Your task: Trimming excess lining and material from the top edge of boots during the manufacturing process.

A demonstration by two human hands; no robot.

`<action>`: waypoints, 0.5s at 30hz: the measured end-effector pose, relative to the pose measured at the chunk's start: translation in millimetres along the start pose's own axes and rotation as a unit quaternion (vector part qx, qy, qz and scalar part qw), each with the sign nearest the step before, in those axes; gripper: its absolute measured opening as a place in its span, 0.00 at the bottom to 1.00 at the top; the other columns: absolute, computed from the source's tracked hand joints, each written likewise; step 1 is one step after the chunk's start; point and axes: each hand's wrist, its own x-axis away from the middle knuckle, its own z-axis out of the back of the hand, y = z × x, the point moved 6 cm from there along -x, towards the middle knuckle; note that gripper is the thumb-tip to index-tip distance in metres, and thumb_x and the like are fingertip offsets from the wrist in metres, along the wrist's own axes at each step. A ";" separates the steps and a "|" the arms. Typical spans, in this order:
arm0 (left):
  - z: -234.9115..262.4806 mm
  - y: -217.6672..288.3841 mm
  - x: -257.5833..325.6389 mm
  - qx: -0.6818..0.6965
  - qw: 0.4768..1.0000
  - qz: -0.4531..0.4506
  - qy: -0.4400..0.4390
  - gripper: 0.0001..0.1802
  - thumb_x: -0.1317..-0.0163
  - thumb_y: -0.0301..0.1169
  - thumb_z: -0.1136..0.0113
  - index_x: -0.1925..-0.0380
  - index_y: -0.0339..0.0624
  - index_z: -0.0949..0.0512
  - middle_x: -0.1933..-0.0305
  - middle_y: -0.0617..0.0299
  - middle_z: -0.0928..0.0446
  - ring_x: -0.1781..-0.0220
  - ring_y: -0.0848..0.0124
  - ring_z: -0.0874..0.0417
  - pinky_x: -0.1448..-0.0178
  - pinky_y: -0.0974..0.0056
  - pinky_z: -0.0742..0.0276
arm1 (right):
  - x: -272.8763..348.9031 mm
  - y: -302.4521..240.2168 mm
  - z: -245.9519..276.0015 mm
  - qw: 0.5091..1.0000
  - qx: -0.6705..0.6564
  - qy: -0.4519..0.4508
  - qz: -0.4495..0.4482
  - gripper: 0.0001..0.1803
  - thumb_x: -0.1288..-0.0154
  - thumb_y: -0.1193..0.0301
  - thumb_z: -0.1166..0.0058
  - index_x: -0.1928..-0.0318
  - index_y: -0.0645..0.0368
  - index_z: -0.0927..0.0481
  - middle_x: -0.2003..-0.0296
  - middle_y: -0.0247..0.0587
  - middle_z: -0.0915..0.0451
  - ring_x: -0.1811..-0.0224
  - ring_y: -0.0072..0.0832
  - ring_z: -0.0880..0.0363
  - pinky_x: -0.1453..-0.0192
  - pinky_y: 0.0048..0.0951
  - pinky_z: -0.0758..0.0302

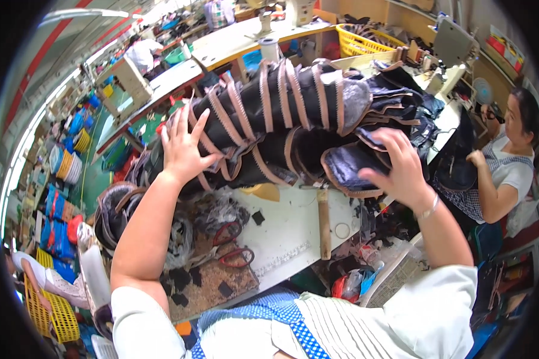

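Observation:
A long stack of black boot uppers with pinkish-brown zigzag edges and dark fluffy lining lies across the table ahead of me. My left hand rests on the left part of the stack, fingers spread, holding nothing. A second row of these pieces lies on the near side. At its right end is one fur-lined boot upper. Over that piece's right edge is my right hand, thumb and fingers apart and slightly curved. Whether it touches the lining I cannot tell.
Nearer me on the white table lie a wooden-handled hammer, a clear ruler and red-handled scissors by a brown board. A co-worker sits at the right. Behind stands a yellow basket.

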 end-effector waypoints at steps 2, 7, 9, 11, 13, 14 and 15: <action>1.6 -10.1 6.3 -0.010 1.000 -0.006 0.017 0.57 0.62 0.51 0.25 0.30 0.66 0.45 0.26 0.48 0.52 0.24 0.52 0.53 0.28 0.36 0.57 | -38.8 0.7 -41.2 0.993 -0.030 -0.106 -0.042 0.34 0.55 0.56 0.30 0.52 0.64 0.26 0.55 0.51 0.24 0.48 0.45 0.27 0.45 0.38 0.27; 33.3 7.0 15.6 -0.021 0.994 -0.061 0.084 0.53 0.59 0.56 0.30 0.31 0.59 0.40 0.26 0.52 0.47 0.24 0.55 0.51 0.28 0.36 0.59 | -57.9 -54.7 -186.0 0.860 -0.032 -0.487 -0.148 0.48 0.58 0.39 0.33 0.54 0.75 0.24 0.54 0.61 0.21 0.52 0.46 0.20 0.48 0.34 0.23; 55.8 20.6 33.6 0.016 0.991 -0.092 0.093 0.46 0.57 0.48 0.29 0.36 0.52 0.35 0.28 0.52 0.43 0.25 0.53 0.47 0.29 0.36 0.57 | -44.9 -43.3 -237.3 0.864 -0.013 -0.455 -0.217 0.56 0.62 0.40 0.30 0.46 0.77 0.33 0.49 0.59 0.24 0.47 0.46 0.23 0.45 0.34 0.25; 70.9 17.7 67.3 0.002 0.991 -0.120 0.064 0.35 0.52 0.43 0.32 0.41 0.49 0.29 0.31 0.53 0.38 0.27 0.54 0.42 0.28 0.36 0.58 | -32.0 -37.3 -273.0 0.886 -0.025 -0.339 -0.316 0.58 0.66 0.44 0.25 0.44 0.75 0.37 0.47 0.56 0.27 0.43 0.47 0.26 0.43 0.35 0.26; 91.8 -9.7 115.2 -0.083 0.985 -0.137 0.057 0.26 0.47 0.42 0.35 0.47 0.49 0.25 0.34 0.55 0.32 0.29 0.55 0.36 0.27 0.37 0.61 | -37.6 -41.4 -284.9 0.915 -0.074 -0.234 -0.321 0.52 0.65 0.57 0.22 0.43 0.70 0.36 0.48 0.55 0.27 0.43 0.45 0.27 0.41 0.37 0.28; 101.4 -34.7 139.4 -0.111 0.984 -0.122 0.068 0.26 0.47 0.41 0.35 0.47 0.50 0.26 0.35 0.55 0.31 0.30 0.56 0.35 0.26 0.38 0.62 | -37.0 -30.0 -291.8 0.931 -0.099 -0.194 -0.291 0.50 0.62 0.60 0.23 0.41 0.69 0.36 0.48 0.56 0.27 0.43 0.47 0.28 0.40 0.38 0.29; 111.0 -62.8 159.6 -0.120 0.984 -0.091 0.096 0.27 0.46 0.40 0.35 0.45 0.50 0.27 0.36 0.55 0.31 0.31 0.56 0.34 0.26 0.39 0.60 | -29.8 -8.2 -298.2 0.947 -0.105 -0.139 -0.270 0.51 0.61 0.61 0.24 0.38 0.69 0.38 0.47 0.57 0.27 0.43 0.49 0.29 0.40 0.38 0.30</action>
